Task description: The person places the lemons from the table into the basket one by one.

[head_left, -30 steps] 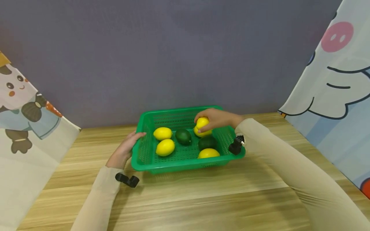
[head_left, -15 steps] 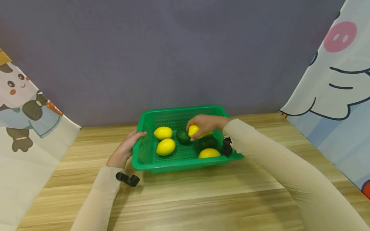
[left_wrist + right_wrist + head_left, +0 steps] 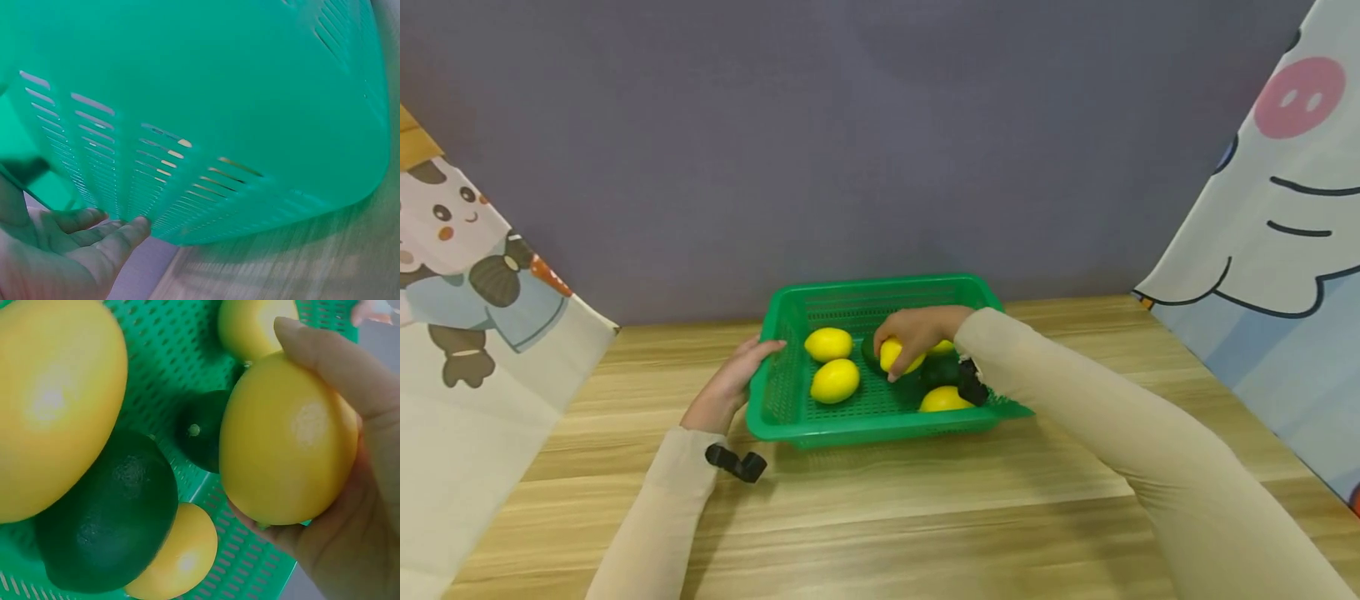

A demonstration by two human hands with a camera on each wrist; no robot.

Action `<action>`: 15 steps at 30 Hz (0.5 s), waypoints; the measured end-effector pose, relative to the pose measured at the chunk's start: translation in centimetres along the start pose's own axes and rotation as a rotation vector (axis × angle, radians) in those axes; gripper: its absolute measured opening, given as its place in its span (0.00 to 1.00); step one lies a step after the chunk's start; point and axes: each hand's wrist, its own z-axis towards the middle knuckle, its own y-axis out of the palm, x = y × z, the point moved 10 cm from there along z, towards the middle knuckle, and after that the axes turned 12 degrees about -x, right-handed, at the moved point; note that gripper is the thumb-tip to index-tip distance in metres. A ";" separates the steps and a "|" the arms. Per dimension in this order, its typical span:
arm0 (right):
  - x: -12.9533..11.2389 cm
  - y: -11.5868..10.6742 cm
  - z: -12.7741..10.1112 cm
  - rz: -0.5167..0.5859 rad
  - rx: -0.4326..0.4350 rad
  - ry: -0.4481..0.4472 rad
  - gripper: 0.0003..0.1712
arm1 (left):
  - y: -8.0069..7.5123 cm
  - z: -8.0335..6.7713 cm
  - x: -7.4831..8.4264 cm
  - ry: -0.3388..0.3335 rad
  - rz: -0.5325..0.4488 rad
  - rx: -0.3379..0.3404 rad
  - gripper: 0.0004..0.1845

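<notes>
A green plastic basket (image 3: 865, 433) holds yellow lemons and dark green avocados. My left hand (image 3: 733, 379) grips its left rim, thumb over the edge; in the left wrist view the fingertips (image 3: 139, 226) touch the outer wall. Inside the basket, my right hand (image 3: 917, 329) holds a lemon (image 3: 287, 444) between thumb and fingers, over an avocado (image 3: 203, 428) that it partly hides. Two lemons, one behind (image 3: 828, 344) and one in front (image 3: 835, 381), lie at the left. Another avocado (image 3: 112, 519) sits at the right between a rear lemon (image 3: 942, 347) and a front lemon (image 3: 946, 399).
The basket stands on a wood-grain table (image 3: 880, 533), close to a grey back wall (image 3: 880, 150). Cartoon-printed cloths hang on the left (image 3: 512, 333) and right (image 3: 1285, 283) sides.
My right hand has carried the lemon left and lower, from above the rear right lemon to over the middle avocado. My left hand has kept its place on the rim.
</notes>
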 end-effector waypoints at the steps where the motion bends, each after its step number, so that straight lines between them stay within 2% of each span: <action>1: -0.1 0.1 0.2 -0.011 -0.013 0.005 0.27 | 0.0 0.0 0.0 0.002 0.000 -0.002 0.30; 9: -1.1 1.4 2.2 -0.018 -0.120 0.038 0.19 | -0.1 0.3 -0.1 0.012 -0.007 0.001 0.29; 15: -1.4 2.0 3.0 -0.031 -0.184 0.111 0.16 | 0.0 0.3 0.0 0.022 -0.004 -0.010 0.29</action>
